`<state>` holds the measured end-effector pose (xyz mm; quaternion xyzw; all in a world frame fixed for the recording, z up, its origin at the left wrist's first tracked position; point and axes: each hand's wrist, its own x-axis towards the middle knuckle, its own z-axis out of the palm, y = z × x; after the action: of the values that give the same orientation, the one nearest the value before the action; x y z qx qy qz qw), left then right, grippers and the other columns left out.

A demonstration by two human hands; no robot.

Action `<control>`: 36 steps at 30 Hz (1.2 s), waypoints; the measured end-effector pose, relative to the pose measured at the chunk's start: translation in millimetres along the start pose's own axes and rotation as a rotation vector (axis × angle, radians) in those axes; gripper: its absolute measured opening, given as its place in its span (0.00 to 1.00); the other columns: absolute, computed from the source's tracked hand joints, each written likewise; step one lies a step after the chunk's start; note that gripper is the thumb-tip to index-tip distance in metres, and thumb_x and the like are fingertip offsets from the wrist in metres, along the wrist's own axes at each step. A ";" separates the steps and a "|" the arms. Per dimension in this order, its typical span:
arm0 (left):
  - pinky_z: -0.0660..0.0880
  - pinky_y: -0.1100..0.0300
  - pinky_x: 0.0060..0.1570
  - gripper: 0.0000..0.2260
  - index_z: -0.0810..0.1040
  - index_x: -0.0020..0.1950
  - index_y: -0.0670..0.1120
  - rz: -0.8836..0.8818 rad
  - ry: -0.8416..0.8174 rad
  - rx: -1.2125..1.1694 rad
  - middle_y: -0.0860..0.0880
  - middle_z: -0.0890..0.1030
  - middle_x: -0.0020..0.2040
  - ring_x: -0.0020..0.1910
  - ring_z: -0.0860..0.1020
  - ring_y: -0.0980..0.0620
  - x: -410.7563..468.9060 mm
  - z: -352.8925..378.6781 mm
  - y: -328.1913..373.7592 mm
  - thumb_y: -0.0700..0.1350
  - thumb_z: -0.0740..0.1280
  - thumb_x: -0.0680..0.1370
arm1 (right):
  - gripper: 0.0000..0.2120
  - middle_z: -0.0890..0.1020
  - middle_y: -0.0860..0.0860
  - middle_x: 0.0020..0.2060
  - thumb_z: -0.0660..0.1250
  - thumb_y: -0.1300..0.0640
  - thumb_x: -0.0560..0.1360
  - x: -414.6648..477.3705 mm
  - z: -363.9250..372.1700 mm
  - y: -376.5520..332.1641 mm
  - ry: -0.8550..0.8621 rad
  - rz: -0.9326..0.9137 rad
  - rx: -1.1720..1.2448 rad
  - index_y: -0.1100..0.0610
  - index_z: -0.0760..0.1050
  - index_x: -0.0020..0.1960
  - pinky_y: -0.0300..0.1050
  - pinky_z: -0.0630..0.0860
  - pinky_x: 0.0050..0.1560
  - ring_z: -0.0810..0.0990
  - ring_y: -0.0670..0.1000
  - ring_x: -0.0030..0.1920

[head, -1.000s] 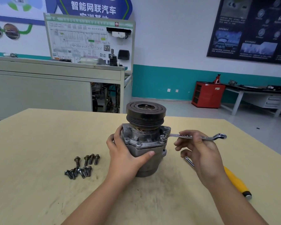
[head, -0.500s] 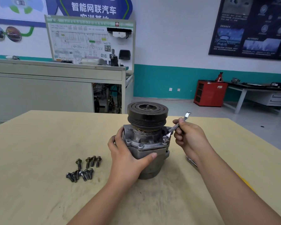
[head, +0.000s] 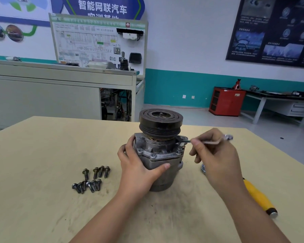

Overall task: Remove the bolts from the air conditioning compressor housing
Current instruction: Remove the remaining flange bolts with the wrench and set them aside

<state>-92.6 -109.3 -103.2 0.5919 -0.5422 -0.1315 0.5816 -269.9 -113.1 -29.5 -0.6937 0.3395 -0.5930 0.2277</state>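
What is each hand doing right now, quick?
Left hand: closed, gripping the compressor from its left side.
Right hand: closed, pinching the wrench, whose head is at the housing's right edge.

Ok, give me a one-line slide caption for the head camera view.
Left hand steadies the compressor while the right hand holds a wrench at its flange; loose bolts lie alongside.

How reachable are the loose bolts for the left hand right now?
Probably yes: the loose bolts lie on the table just left of the left hand, nothing between them. But that hand grips the compressor housing, so it must let go first.
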 end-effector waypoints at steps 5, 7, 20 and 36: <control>0.57 0.65 0.65 0.53 0.48 0.74 0.58 -0.002 0.002 0.003 0.58 0.52 0.65 0.64 0.57 0.60 0.7 0.0 0.7 0.59 0.78 0.59 | 0.09 0.78 0.45 0.30 0.67 0.50 0.74 -27.8 8.2 -5.1 0.013 -0.174 -0.230 0.56 0.76 0.41 0.44 0.73 0.34 0.77 0.46 0.33; 0.57 0.65 0.65 0.53 0.48 0.74 0.59 -0.003 0.001 -0.006 0.60 0.51 0.62 0.63 0.57 0.61 0.7 0.4 0.5 0.59 0.78 0.59 | 0.08 0.78 0.46 0.30 0.67 0.53 0.73 -32.6 9.1 -8.0 0.038 -0.251 -0.330 0.58 0.77 0.41 0.44 0.71 0.34 0.75 0.48 0.34; 0.57 0.65 0.65 0.52 0.48 0.73 0.60 -0.009 -0.003 -0.011 0.57 0.52 0.66 0.63 0.58 0.60 0.7 0.3 1.8 0.59 0.78 0.59 | 0.12 0.81 0.46 0.32 0.70 0.65 0.73 -35.1 -2.7 -6.7 0.021 0.015 -0.060 0.49 0.78 0.37 0.42 0.75 0.35 0.79 0.46 0.34; 0.57 0.65 0.65 0.52 0.47 0.73 0.61 -0.018 -0.021 -0.014 0.57 0.52 0.67 0.64 0.58 0.60 0.2 -0.6 2.4 0.61 0.76 0.58 | 0.10 0.77 0.48 0.27 0.57 0.59 0.81 17.3 -0.7 29.2 0.081 0.532 0.547 0.59 0.74 0.45 0.34 0.67 0.24 0.74 0.44 0.26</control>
<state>-93.3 -108.5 -100.9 0.5913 -0.5421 -0.1464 0.5788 -275.3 -145.3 -38.8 -0.4710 0.3457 -0.6089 0.5365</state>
